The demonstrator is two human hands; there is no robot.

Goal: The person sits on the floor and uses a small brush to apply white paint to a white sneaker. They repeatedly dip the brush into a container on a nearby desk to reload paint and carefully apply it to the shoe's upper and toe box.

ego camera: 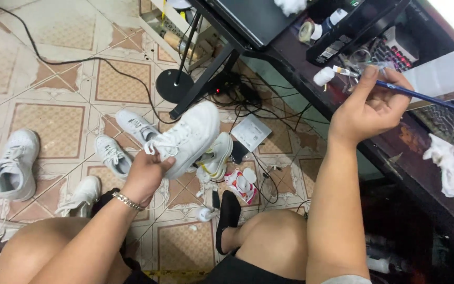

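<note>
Left hand (145,176) has its fingers wrapped round a white sneaker (187,138) held up mid-frame, right hand (370,105) at 2 o'clock pinches a blue-handled brush (421,96) over the desk (395,152), so painting looks barely underway, and several more sneakers (16,164) wait at 9 o'clock.

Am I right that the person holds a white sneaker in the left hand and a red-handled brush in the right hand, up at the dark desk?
Not quite: the brush has a blue handle, not red, as the head view shows. The rest stands: the left hand holds the white sneaker, and the right hand holds the brush up at the dark desk.
</note>
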